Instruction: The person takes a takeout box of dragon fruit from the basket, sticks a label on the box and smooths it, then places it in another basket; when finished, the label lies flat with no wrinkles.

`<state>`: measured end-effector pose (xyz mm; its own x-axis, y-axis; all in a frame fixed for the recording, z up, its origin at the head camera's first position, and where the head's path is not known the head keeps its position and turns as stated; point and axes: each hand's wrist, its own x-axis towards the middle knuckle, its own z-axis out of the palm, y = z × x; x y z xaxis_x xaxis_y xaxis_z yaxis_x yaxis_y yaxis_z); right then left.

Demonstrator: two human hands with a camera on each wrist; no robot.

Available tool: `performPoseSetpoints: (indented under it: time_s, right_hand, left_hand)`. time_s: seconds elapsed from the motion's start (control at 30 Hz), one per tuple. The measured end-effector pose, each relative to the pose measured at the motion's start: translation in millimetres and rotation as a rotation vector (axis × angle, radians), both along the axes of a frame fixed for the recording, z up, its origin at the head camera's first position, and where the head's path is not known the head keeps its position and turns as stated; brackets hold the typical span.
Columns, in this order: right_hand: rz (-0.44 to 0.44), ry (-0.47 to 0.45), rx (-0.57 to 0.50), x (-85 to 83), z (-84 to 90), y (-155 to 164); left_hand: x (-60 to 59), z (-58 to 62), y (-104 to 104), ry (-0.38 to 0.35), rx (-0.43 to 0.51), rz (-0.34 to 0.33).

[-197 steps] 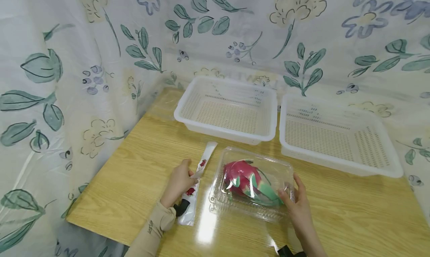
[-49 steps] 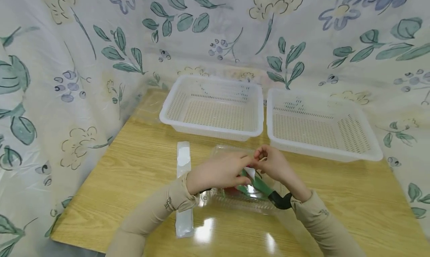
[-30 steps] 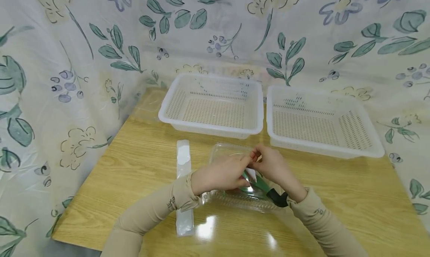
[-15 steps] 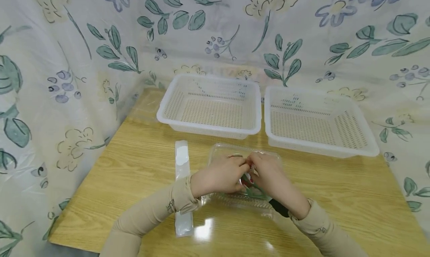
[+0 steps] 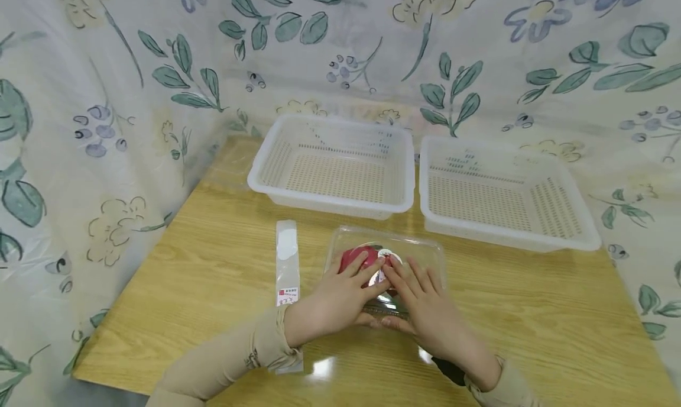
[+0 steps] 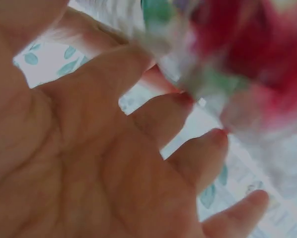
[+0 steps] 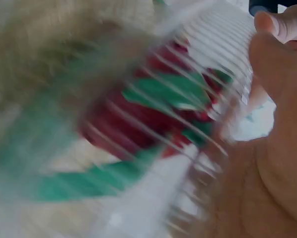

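A clear plastic clamshell box (image 5: 425,258) lies on the wooden table (image 5: 213,265), with a red and green dragon fruit (image 5: 355,257) inside. My left hand (image 5: 357,293) and right hand (image 5: 412,294) rest side by side on its lid, fingers straight and pressing down, thumbs at the box's near edge. In the left wrist view my palm and spread fingers (image 6: 188,111) fill the frame beside the blurred red fruit (image 6: 248,44). The right wrist view shows the blurred fruit (image 7: 153,114) through ribbed clear plastic, my hand (image 7: 272,114) at its right.
A long narrow white packet (image 5: 287,259) with a small label lies left of the box. Two white perforated baskets stand at the back, one on the left (image 5: 330,204) and one on the right (image 5: 505,239). Floral cloth walls in the table.
My hands were pinching something small together over the box lid. They have since drawn back toward me and flattened onto the lid. The red fruit shows again past my fingertips.
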<state>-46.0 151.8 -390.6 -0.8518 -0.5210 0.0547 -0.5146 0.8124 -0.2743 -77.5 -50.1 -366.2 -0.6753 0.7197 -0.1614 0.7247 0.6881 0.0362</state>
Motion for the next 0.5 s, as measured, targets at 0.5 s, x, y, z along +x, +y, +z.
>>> performPoseSetpoints:
  time_s: [0.5]
  right_hand:
    - [-0.357,0.042,-0.063,5.7,-18.5,-11.3]
  left_hand:
    - [28.4,-35.6,5.6,0.203,0.169,0.229]
